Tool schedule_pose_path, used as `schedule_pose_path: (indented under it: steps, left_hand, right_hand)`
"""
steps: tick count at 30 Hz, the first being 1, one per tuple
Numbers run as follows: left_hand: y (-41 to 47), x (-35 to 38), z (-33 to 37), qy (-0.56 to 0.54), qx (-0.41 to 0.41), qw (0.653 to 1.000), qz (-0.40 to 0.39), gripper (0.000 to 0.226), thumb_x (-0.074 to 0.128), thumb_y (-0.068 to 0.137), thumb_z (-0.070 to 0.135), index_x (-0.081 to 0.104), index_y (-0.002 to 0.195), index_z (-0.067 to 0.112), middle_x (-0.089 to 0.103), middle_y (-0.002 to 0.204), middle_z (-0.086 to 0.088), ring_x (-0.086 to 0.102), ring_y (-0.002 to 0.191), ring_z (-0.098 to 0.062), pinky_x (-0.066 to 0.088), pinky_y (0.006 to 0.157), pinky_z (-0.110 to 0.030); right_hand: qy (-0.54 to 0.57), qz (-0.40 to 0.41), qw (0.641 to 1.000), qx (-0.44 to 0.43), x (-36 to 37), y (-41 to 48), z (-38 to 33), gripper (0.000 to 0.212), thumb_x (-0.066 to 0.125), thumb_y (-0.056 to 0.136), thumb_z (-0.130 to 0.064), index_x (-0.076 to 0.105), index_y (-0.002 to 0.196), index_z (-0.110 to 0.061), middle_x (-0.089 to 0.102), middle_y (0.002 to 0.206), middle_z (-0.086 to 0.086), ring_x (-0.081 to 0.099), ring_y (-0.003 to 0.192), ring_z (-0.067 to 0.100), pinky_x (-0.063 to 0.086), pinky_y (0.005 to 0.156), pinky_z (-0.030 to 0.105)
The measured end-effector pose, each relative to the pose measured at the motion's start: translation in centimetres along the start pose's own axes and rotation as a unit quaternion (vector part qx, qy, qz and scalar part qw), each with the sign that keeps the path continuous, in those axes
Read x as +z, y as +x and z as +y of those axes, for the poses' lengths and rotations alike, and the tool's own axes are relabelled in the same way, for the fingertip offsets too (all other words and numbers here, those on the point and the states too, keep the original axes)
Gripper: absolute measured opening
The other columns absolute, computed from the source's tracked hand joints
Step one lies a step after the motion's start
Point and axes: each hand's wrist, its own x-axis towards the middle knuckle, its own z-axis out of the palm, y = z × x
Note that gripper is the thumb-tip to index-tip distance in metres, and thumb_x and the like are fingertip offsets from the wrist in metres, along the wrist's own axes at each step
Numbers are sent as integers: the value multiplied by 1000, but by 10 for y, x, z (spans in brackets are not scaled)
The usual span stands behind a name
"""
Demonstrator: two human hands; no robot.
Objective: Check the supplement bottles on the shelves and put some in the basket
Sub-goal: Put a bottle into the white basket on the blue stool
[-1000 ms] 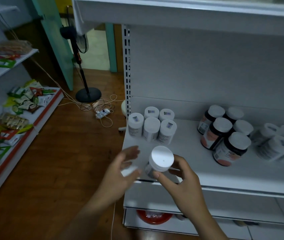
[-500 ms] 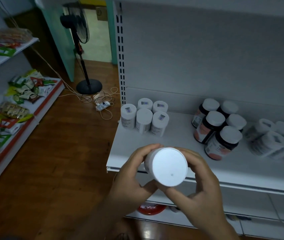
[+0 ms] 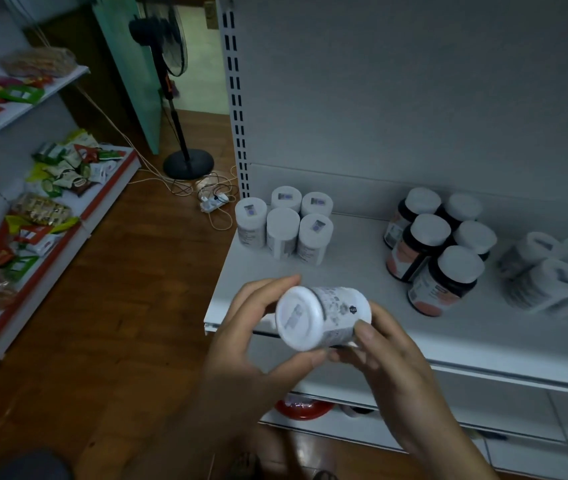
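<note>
I hold a white supplement bottle (image 3: pixel 324 315) on its side in front of the white shelf (image 3: pixel 362 271), one flat round end with a small sticker turned toward me. My left hand (image 3: pixel 251 337) grips that end from the left. My right hand (image 3: pixel 393 362) holds the other end from the right and below. On the shelf behind stand several white bottles (image 3: pixel 284 226), several dark bottles with white caps (image 3: pixel 434 251) and, at the right, more white bottles (image 3: pixel 549 271). No basket is in view.
A lower shelf holds a red object (image 3: pixel 305 408). On the left, shelves carry snack packets (image 3: pixel 64 168). A standing fan (image 3: pixel 175 98) and a power strip with cables (image 3: pixel 213 202) stand on the wooden floor.
The bottle was lifted from the shelf edge and tipped onto its side. My left hand closed onto it. The view moved closer and downward.
</note>
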Motion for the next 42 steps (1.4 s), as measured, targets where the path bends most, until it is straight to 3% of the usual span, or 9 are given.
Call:
schedule_pose_path:
  steps: [4,10,17,20,24,30,33,37,42]
  left_hand:
    - [4,8,11,-26,29,998,-41,69,77,71,43,46,132,50,54,134,23,52,127,-10,51,95,-26]
    - [9,13,15,-36,49,996,-58,72,77,72,42,43,133,56,54,135,23,52,128,-9,50,95,-22]
    - [10,3,9,-25,34,995,-85,67,76,75,26,47,133,43,54,137,20,50,130,-10,47,101,-32]
    - [8,-4,3,-39,23,995,-91,63,74,76,15,50,126,44,55,137,19,52,129,-9,48,101,-33]
    - [4,-4,-4,-92,-25,992,-84,63,79,71,7,53,115,45,59,132,17,57,124,-11,53,96,-39]
    - [4,-7,-5,-173,-112,973,-107,50,74,69,33,59,117,32,69,118,6,66,110,-18,54,91,-38]
    - [5,-6,-6,-165,-130,971,-115,52,68,72,43,56,121,28,68,120,10,64,114,-12,51,92,-30]
    - [3,-6,-5,-178,-89,971,-131,66,75,72,24,50,129,45,56,136,15,53,128,-13,47,103,-30]
    - [10,-2,-7,-218,-139,964,-70,54,75,65,36,62,117,28,70,114,5,66,110,-19,56,85,-29]
  right_hand:
    - [151,-58,983,83,8,1,3,52,63,86,-46,65,124,-11,64,126,17,61,116,32,55,87,37]
    - [241,-79,962,104,10,0,1,43,40,97,-30,63,127,-9,60,132,18,61,118,32,53,92,36]
    - [146,10,989,22,6,-2,-3,71,82,65,-55,64,124,-19,67,120,11,64,109,24,55,79,30]
    - [77,18,996,-47,-1,-4,-14,75,90,54,-48,63,123,-31,68,116,4,65,104,19,54,79,27]
    - [-44,-24,991,-124,-8,-7,-24,62,84,67,-32,59,123,-34,66,116,-5,64,106,16,54,83,27]
    - [-177,-69,960,-204,-16,-7,-29,49,74,82,-32,56,127,-36,49,141,-2,46,133,24,48,97,31]
    - [-173,-56,967,-176,-14,-5,-27,44,77,77,-33,61,118,-35,60,128,-4,57,121,21,54,88,34]
    - [-129,-15,986,-107,-10,-5,-24,39,73,69,-38,63,107,-40,69,105,-7,65,95,11,56,73,35]
    - [-105,-49,984,-132,-10,-5,-23,42,72,77,-22,62,117,-30,61,124,-4,60,114,18,53,79,23]
